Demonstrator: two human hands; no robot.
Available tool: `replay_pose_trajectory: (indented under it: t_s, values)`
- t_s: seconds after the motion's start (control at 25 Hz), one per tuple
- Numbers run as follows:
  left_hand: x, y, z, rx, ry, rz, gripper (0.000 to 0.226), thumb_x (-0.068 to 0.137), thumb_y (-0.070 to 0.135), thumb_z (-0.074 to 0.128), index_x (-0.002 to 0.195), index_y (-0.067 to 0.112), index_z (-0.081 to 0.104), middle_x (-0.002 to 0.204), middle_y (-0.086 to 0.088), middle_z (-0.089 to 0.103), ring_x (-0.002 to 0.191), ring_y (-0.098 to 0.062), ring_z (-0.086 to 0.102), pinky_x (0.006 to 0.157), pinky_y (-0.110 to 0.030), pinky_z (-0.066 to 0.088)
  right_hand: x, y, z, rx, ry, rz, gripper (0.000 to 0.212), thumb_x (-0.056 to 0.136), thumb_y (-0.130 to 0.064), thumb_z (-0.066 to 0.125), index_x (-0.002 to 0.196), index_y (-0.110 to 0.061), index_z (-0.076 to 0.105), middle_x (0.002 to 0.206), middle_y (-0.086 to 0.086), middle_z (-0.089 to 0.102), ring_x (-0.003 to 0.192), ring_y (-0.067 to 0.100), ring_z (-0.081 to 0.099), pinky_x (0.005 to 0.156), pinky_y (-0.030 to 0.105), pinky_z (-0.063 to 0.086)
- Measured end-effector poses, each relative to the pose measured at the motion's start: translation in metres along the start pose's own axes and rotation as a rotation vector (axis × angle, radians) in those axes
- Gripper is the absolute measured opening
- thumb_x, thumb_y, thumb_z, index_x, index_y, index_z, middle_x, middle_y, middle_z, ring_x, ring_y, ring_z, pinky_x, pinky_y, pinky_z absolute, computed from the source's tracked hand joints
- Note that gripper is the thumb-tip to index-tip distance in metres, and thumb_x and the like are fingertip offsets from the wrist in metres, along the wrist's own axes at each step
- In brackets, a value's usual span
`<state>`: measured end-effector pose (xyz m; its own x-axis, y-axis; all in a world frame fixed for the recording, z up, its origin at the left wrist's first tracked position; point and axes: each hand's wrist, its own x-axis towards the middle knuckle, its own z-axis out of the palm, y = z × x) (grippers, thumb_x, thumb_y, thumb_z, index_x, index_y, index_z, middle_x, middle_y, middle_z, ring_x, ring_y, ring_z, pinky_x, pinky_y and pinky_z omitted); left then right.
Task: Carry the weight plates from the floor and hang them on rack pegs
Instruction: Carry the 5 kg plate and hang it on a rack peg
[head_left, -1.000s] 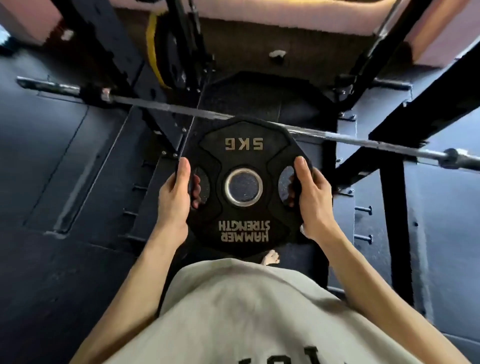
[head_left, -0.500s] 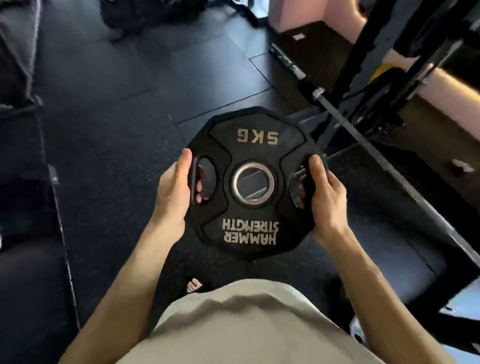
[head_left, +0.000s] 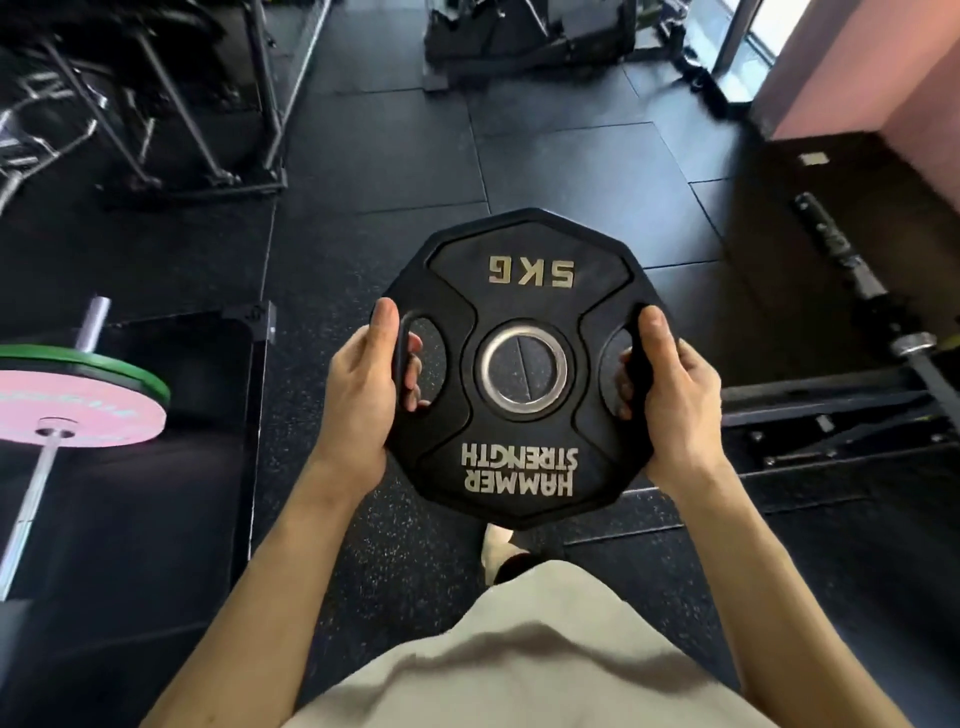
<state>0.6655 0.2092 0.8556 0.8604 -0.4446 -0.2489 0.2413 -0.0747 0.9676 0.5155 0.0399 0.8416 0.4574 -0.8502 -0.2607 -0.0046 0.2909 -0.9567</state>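
A black 5 kg weight plate (head_left: 524, 270) marked "Hammer Strength" is held flat in front of my body, above the dark rubber floor. My left hand (head_left: 358, 395) grips its left handle slot, thumb on top and fingers curled through the opening. My right hand (head_left: 670, 400) grips the right handle slot the same way. The plate's steel-ringed centre hole (head_left: 523, 370) shows the floor through it. No rack peg is in view.
A barbell (head_left: 31, 483) loaded with pink (head_left: 78, 410) and green (head_left: 135, 370) plates lies at the left. Another barbell's sleeve (head_left: 852, 270) and a black rack base (head_left: 831, 415) are at the right. Machines stand at the back, with a pink wall (head_left: 872, 67) at the upper right.
The view has swung left, away from the rack and its bar, toward open floor and the loaded barbell. Both hands keep the same grip on the plate.
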Motion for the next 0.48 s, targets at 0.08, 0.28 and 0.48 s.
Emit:
replay_pose_trajectory:
  t_s: [0.08,0.28,0.48]
  values:
    - [0.046,0.009,-0.001,0.006,0.031,0.004,0.046,0.097,0.053,0.045,0.076,0.014,0.058,0.055,0.004,0.052,0.046,-0.009,0.044,0.050,-0.024,0.039,0.042,-0.005,0.031,-0.008,-0.038,0.000,0.043,0.088,-0.053,0.063,0.072,-0.014,0.055,0.056,0.003,0.050,0.049,0.017,0.042,0.045,0.026,0.036]
    - [0.169,0.044,0.012,0.002,0.087,0.000,0.046,0.097,0.054,0.045,0.078,0.014,0.059,0.057,0.004,0.052,0.048,-0.009,0.044,0.050,-0.023,0.039,0.160,-0.030,0.101,-0.016,-0.097,0.004,0.044,0.086,-0.055,0.064,0.072,-0.014,0.054,0.056,0.002,0.050,0.050,0.017,0.042,0.045,0.027,0.038]
    - [0.281,0.077,0.028,0.002,0.105,0.003,0.045,0.097,0.053,0.044,0.081,0.014,0.060,0.061,0.004,0.054,0.052,-0.006,0.048,0.050,-0.020,0.041,0.265,-0.056,0.162,-0.015,-0.127,0.020,0.042,0.086,-0.054,0.065,0.071,-0.016,0.054,0.056,-0.001,0.049,0.050,0.017,0.041,0.047,0.028,0.036]
